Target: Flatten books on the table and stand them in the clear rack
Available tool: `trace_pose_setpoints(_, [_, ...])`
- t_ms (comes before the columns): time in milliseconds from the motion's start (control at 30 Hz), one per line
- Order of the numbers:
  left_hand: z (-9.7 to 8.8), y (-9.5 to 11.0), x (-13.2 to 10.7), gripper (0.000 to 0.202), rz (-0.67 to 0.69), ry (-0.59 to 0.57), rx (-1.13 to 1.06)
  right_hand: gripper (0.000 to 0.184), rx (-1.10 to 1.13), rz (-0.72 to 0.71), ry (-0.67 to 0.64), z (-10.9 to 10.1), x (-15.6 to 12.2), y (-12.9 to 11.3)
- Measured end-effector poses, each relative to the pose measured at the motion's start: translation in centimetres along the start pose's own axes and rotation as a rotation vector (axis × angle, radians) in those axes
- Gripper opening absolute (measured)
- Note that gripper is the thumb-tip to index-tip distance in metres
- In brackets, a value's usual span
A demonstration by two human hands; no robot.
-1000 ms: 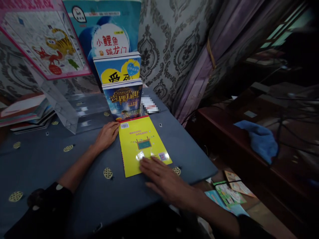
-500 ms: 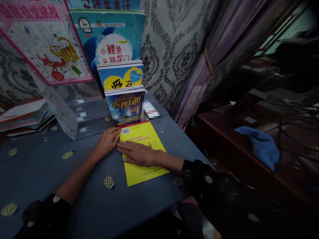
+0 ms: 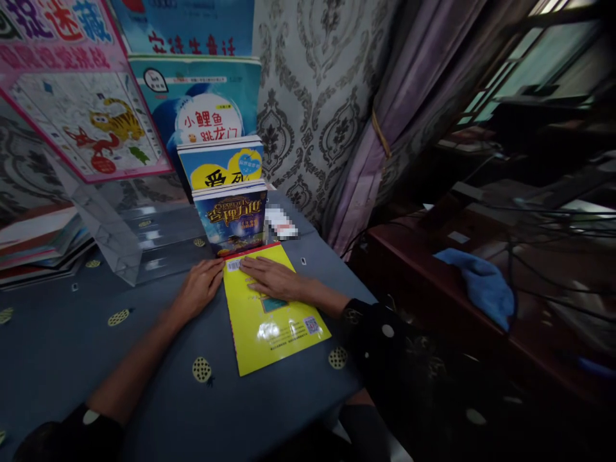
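Note:
A yellow book [image 3: 279, 321] lies flat on the table with its barcode and small print facing up. My right hand [image 3: 274, 279] rests palm down on its upper part, fingers stretched out next to the barcode. At the book's upper left corner, my left hand [image 3: 199, 285] touches the edge, its fingers extended and close together. Just beyond stands a dark blue book [image 3: 233, 221] with gold lettering, the front one of a row in a clear stand. Behind it rise a blue and yellow book [image 3: 226, 167] and a teal book [image 3: 202, 96].
A pink-bordered book [image 3: 86, 115] leans at the left beside the clear plastic stand [image 3: 120, 250]. Stacked books [image 3: 38, 244] lie farther left. A blurred white item [image 3: 282, 221] sits right of the row. Past the curtain, a dark red table [image 3: 399, 263] holds a blue cloth [image 3: 479, 285] and cables.
My right hand has slid up the yellow book toward the barcode, uncovering its lower half. My left hand stays at the corner. The view has shifted slightly.

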State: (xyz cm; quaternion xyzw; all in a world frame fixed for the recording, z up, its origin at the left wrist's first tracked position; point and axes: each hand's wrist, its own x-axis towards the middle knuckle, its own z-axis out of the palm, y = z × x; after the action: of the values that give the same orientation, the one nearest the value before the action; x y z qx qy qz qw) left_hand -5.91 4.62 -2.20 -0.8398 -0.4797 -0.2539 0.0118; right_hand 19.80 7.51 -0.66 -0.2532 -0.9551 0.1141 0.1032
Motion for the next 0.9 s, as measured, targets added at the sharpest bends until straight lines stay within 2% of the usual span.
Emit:
trace_pose_setpoints(233, [0.2,0.0,-0.2,0.043,0.037,0.014,0.031,0.05,0.002,0.201,0.12,-0.9,-2.6,3.7])
trace_pose_setpoints(400, [0.2,0.1,-0.5,0.043,0.036,-0.024,0.047,0.052,0.002,0.245,0.131,-0.3,-3.2,4.3])
trace_pose_setpoints(633, [-0.1,2.1,-3.3,0.046,0.113,-0.012,0.089,0.052,0.021,0.241,0.118,0.3,-5.7,2.4])
trace_pose_setpoints(800, [-0.6,5.4,-6.9,0.049,0.147,-0.01,0.116,0.054,0.042,0.236,0.115,0.6,-9.0,-0.4])
trace_pose_setpoints(900, [-1.5,7.8,-9.3,0.062,0.213,-0.064,0.113,0.055,0.059,0.242,0.112,0.6,-10.6,-1.9])
